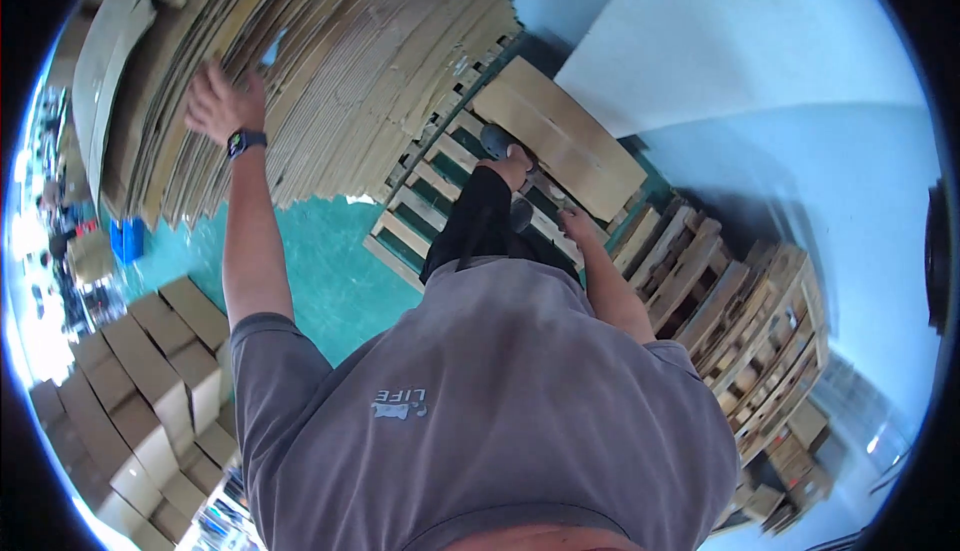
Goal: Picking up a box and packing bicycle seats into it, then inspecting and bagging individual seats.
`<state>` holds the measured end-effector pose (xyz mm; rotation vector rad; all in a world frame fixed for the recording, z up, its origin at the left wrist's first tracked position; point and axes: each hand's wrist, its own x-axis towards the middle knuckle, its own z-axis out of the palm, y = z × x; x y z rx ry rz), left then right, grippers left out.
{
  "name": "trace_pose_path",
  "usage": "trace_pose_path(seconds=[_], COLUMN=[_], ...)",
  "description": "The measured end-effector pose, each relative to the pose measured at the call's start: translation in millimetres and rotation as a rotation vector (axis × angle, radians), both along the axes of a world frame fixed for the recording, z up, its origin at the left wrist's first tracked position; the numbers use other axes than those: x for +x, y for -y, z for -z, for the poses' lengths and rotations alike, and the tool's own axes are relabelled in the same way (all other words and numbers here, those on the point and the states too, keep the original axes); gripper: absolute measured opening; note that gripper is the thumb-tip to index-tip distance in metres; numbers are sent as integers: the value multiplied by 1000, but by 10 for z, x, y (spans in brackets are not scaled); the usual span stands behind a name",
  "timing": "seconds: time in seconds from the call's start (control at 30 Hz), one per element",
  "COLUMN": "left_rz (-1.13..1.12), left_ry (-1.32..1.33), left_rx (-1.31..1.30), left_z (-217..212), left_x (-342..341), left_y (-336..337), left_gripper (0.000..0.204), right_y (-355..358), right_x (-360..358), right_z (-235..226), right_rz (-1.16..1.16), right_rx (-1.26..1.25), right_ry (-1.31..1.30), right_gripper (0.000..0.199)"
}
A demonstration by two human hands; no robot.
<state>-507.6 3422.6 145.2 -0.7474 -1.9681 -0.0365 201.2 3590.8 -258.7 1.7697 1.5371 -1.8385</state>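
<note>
My left hand [222,101], with a dark watch on the wrist, is raised with fingers spread and rests against a tall stack of flat brown cardboard sheets [340,61]. My right hand [578,223] hangs low beside my black trouser leg, above a wooden pallet [420,201]; its fingers are blurred and nothing shows in it. My feet stand on this pallet, next to a flat cardboard sheet [560,136] lying on it. My grey shirt fills the lower middle of the view.
Stacked wooden pallets [750,321] rise at the right. Piles of closed brown cartons [150,391] stand at the lower left on the green floor [330,261]. Blue crates [125,239] sit at the far left. A pale wall [760,41] is behind.
</note>
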Motion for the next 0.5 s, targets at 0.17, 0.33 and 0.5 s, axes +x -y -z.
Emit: trace_pose_path(seconds=[0.17,0.33,0.5], left_rz=[63,-95,546], left_ry=[184,708,589], left_rx=[43,-173,191], left_z=[-51,-930,-930], left_x=[56,504,688], left_y=[16,202,1197], left_gripper=[77,90,71], right_y=[83,546,880], right_x=[-577,-1069,-481], right_z=[-75,-398,212], right_rz=[-189,-138,-713], right_rx=[30,48,569], right_ry=[33,-27,-307], right_gripper=[39,29,26])
